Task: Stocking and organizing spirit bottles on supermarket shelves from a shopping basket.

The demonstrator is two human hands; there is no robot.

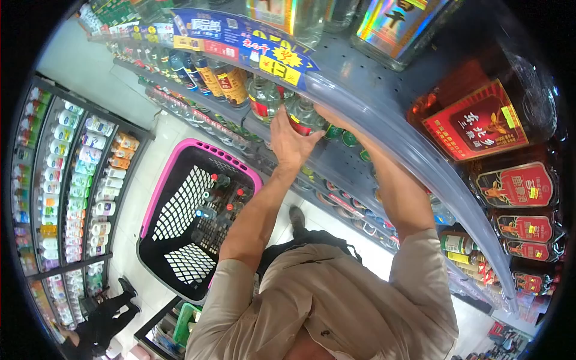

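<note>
My left hand (292, 142) reaches into the lower shelf, thumb and fingers around a clear glass bottle with a red label (302, 117). A similar clear bottle (263, 98) stands just to its left. Farther left in that row are bottles with orange-yellow labels (232, 84). My right hand (329, 116) goes in beneath the upper shelf, to the right of the gripped bottle; only the part by the wrist shows, and the fingers are hidden behind the shelf edge. Green-capped bottles (349, 138) sit below my right wrist.
A black basket with a pink rim (174, 157) stands left of me, holding several bottles (206, 211). The upper shelf's curved clear edge (420, 147) overhangs my right forearm. Large red-labelled bottles (480, 123) line it. Another person (105, 321) is at the lower left, by shelves of bottles (72, 180).
</note>
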